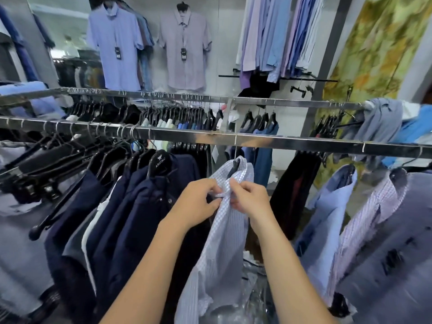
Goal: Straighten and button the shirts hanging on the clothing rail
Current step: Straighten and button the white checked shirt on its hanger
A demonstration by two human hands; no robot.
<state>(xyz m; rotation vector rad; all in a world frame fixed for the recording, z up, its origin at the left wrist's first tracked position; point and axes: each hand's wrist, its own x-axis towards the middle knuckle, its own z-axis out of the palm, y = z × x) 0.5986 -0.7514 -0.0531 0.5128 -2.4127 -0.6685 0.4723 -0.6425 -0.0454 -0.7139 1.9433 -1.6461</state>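
Observation:
A white shirt with a fine blue check (222, 239) hangs on a black hanger from the near metal rail (268, 142), in the middle of the view. My left hand (198, 202) pinches the left edge of its front just below the collar. My right hand (249, 197) pinches the right edge at the same height, and the two hands meet at the top of the placket. The button itself is hidden by my fingers.
Dark navy shirts (131, 211) hang packed on black hangers to the left. Light blue (332, 206) and checked lilac shirts (374, 213) hang to the right. A second rail (163, 97) with more hangers runs behind, with shirts displayed on the wall. Clear plastic wrapping lies below.

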